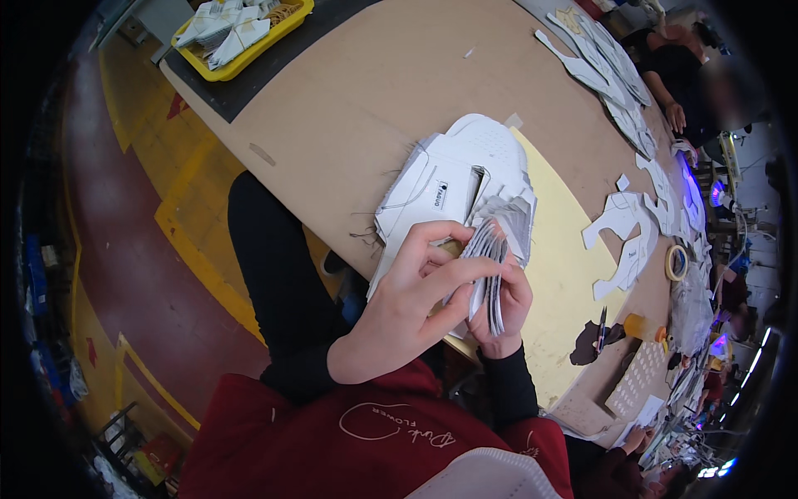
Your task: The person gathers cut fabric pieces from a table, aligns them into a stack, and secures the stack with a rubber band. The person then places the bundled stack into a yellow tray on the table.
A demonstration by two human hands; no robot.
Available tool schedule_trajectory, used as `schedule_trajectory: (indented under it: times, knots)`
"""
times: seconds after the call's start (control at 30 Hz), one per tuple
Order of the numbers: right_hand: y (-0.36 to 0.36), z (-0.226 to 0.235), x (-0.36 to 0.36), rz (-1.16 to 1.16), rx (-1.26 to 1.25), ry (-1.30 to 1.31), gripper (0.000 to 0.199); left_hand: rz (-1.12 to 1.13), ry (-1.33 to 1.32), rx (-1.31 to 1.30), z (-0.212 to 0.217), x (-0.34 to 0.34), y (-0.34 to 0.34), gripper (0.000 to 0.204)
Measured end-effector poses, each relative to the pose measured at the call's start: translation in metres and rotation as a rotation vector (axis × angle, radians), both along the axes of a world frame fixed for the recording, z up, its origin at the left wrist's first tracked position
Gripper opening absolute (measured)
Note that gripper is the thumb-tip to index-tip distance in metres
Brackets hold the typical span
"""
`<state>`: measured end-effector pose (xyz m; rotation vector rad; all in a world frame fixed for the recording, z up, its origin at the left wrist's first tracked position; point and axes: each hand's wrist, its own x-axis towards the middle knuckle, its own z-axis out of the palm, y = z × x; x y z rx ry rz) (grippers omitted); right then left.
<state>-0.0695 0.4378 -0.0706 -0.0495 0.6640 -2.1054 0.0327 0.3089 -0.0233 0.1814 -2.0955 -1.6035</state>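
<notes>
White mask fabric [478, 476] lay nearest my camera, overlapping the dark red apron [374, 424] at the lower edge. Beyond it, on my feed, both hands met at a fanned stack of thin grey-white pieces [485, 249], held up over the near side of the tan table [349, 108], just in front of a white pile of cut pieces [465, 166]. From my end, the left hand [403, 291] had its fingers bent and their tips pinching at the layered edges; I could not tell how many layers they had between them. The right hand [509, 303] gripped the stack from the other side, its thumb pressed to the layers, its other fingers largely hidden.

Slippage worried me most: the layers looked thin and uneven, so I judged that a slackened right grip could spill them out of order onto the pile. Two layers might also have come away as one, packed that closely. Loose dark threads [363, 234] trailed from the pile's left edge, and a cuff catching them could, I thought, have dragged pieces askew. The tape roll [677, 262] sat well apart, posing little danger
</notes>
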Motion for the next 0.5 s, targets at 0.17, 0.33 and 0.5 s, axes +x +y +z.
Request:
schedule_trajectory:
  times: [0.17, 0.33, 0.5]
  knots:
    - [0.003, -0.006, 0.0, 0.022, -0.196, -0.173, 0.059, -0.061, 0.035, -0.021, -0.005, -0.005, 0.0, 0.025]
    - [0.004, -0.008, 0.0, -0.002, -0.054, -0.042, 0.06, -0.055, 0.011, -0.014, -0.007, -0.005, 0.0, 0.022]
    - [-0.007, 0.007, 0.009, -0.102, 0.173, 0.293, 0.061, 0.035, 0.004, -0.074, -0.008, 0.0, -0.009, 0.043]
